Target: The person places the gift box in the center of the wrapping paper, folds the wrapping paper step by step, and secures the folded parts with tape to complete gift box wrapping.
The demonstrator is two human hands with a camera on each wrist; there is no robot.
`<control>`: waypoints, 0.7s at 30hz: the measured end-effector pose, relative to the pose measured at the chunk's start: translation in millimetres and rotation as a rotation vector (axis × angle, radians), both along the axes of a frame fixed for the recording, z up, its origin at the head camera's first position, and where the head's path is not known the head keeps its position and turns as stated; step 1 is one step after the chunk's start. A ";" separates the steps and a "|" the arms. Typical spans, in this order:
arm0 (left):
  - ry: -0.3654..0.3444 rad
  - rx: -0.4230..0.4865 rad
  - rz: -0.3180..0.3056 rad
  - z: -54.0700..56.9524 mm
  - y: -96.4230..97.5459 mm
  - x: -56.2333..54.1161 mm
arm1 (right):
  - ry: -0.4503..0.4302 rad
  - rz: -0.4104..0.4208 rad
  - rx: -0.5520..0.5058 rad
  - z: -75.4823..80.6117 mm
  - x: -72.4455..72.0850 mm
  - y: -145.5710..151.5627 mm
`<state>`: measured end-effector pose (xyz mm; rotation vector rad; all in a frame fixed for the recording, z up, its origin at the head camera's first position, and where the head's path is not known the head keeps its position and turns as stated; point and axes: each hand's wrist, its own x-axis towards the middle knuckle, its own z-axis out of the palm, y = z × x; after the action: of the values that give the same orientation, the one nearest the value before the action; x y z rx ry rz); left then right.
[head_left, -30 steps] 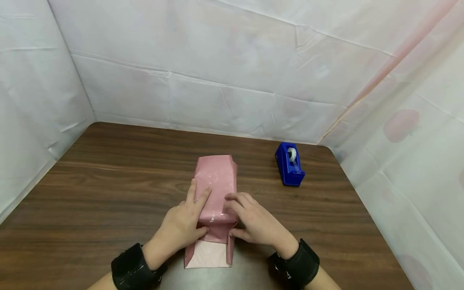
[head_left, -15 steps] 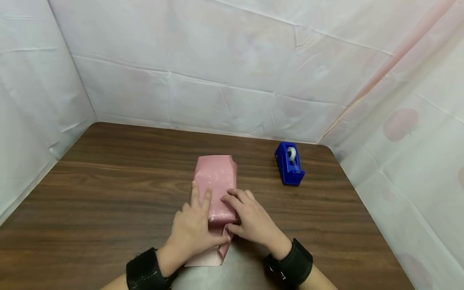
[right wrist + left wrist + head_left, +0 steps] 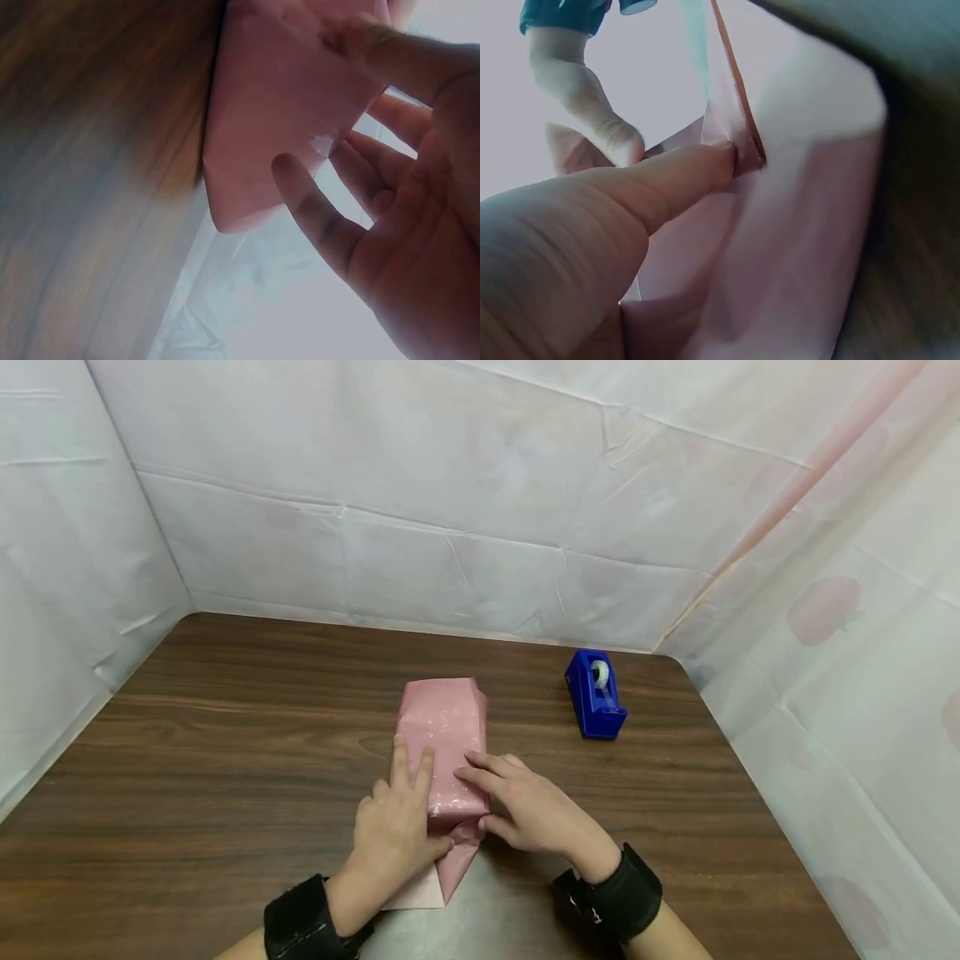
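Observation:
A box-shaped package wrapped in glossy pink paper (image 3: 450, 727) lies lengthwise on the table. At its near end, loose paper extends toward me, pale on the inside, with a pink side flap (image 3: 459, 860) folded inward at a slant. My left hand (image 3: 393, 831) rests on the package's left side, fingers spread straight; its thumb (image 3: 682, 176) presses the folded paper. My right hand (image 3: 536, 810) lies at the right edge, fingertips lightly on top and thumb touching the paper by the near corner. A small clear piece, perhaps tape (image 3: 322, 144), shows on the pink paper.
A blue tape dispenser (image 3: 596, 697) with a clear roll stands at the back right of the brown wood-grain table (image 3: 247, 760). White sheeting (image 3: 420, 510) encloses the table at the back and sides. Black bands (image 3: 309, 918) circle both wrists.
The right side flap at the near end has been folded inward to the left. My left hand has shifted right, its thumb moving onto the fold; my right thumb has moved slightly too.

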<state>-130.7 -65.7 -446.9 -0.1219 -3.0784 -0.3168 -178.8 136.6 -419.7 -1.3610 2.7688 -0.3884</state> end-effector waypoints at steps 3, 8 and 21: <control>-0.010 0.010 0.007 0.3 0.3 0.3 | 0.013 -0.004 0.001 -0.6 0.8 -1.0; 0.015 0.003 0.007 -0.6 -1.2 1.1 | 0.085 -0.028 0.007 -9.0 3.0 -6.2; 0.065 0.009 -0.012 -3.9 -3.5 0.5 | 0.055 -0.022 0.119 27.4 30.6 -3.6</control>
<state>-130.2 -69.2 -450.8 -0.1477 -3.0126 -0.3206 -148.2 133.0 -392.4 -1.3356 2.8011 -0.1857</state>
